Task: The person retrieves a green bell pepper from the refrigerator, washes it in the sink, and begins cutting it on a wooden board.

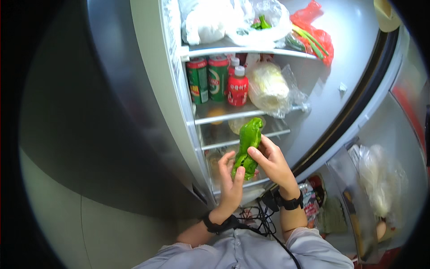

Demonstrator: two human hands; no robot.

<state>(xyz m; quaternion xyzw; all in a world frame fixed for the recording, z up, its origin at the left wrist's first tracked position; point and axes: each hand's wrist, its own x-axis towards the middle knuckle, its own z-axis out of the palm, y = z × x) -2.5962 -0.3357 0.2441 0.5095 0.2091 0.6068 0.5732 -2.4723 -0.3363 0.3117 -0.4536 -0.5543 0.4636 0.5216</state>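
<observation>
A long green pepper is held roughly upright in front of the open fridge, with a dark split near its lower end. My right hand grips its right side, thumb across the front. The lower end rests against my left hand, whose thumb presses on it while the index finger stands off to the left. Behind the pepper are the fridge's lower shelves. On the top shelf, an open clear plastic bag holds more green peppers.
Green drink cans, red bottles and a wrapped cabbage stand on the middle shelf. A red bag with scallions overhangs the top shelf. The open door's bin is at right. Black cables hang before my body.
</observation>
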